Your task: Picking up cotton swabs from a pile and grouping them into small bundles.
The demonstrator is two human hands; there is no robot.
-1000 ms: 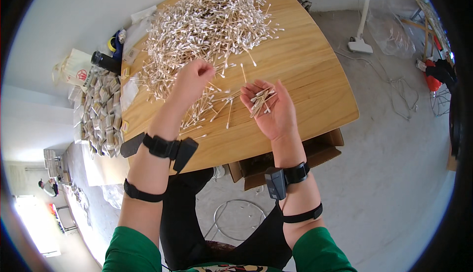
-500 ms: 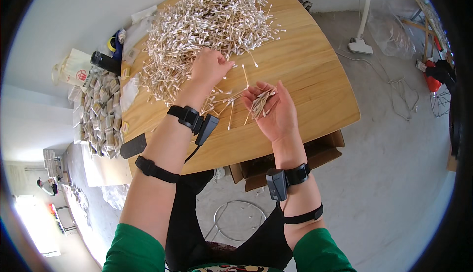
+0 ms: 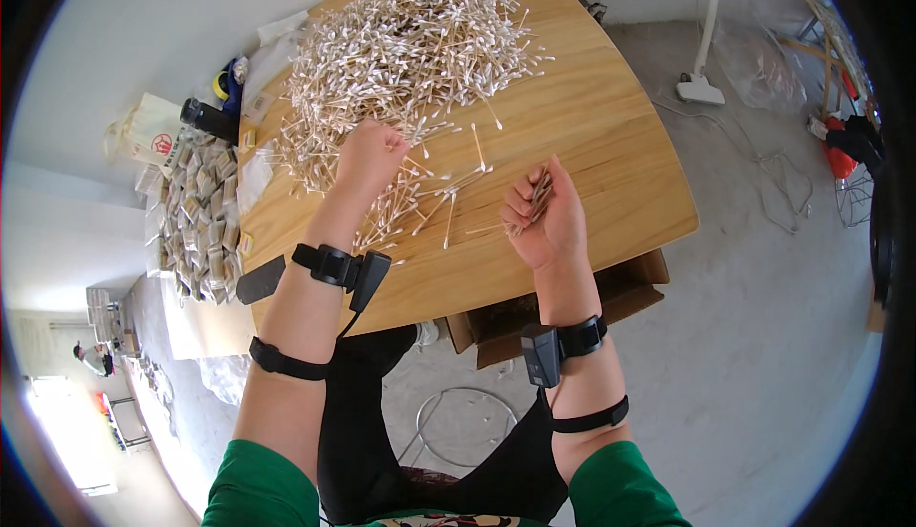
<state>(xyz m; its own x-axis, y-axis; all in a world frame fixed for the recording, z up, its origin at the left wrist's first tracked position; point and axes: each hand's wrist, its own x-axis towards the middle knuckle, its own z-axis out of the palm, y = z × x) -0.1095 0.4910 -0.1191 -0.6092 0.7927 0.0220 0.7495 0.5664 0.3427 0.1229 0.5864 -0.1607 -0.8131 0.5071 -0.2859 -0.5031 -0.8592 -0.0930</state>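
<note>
A big heap of cotton swabs (image 3: 410, 41), with pale sticks and white tips, covers the far left of the wooden table (image 3: 611, 145). At the heap's near edge my left hand (image 3: 370, 160) is closed, fingers curled together; whatever they may hold is too hidden to name. My right hand (image 3: 551, 222), palm up to the right of the heap, has its fingers wrapped round a small bunch of swabs (image 3: 542, 193). Between the hands, several loose swabs (image 3: 448, 198) lie scattered on the wood.
Many small packed bags (image 3: 200, 212) are piled left of the table, beside a black cylinder (image 3: 205, 119) and a white bag (image 3: 153, 131). A dark flat piece (image 3: 260, 281) juts from the left edge. Below the front edge stands an open cardboard box (image 3: 515, 331).
My left hand has drawn back toward me and slightly left. My right hand has shifted a little right, its fingers curling from a loose cup to closed round the swabs.
</note>
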